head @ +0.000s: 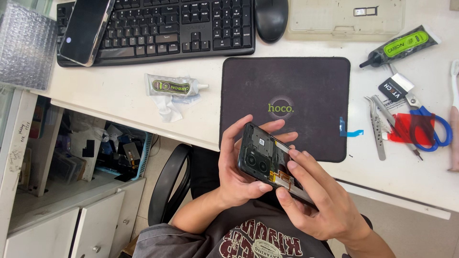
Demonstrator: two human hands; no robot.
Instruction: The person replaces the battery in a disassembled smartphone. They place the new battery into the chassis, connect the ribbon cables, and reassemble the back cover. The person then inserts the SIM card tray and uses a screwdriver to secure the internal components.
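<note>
Both my hands hold an opened black smartphone (264,155) with its back cover off, showing the camera module and inner boards. My left hand (239,174) wraps around its left side and top, thumb under the lower edge. My right hand (315,200) grips the lower right end, with a fingertip pressing on the exposed inside near an orange flex cable. The phone hovers over the front edge of a dark work mat (306,91) on the white desk (119,95).
A clear glue tube (174,87) lies left of the mat; a black glue tube (400,46) lies at right. Tweezers (377,126) and blue scissors (428,124) sit at right. A keyboard (181,26), a second phone (86,29) and a mouse (271,18) lie behind.
</note>
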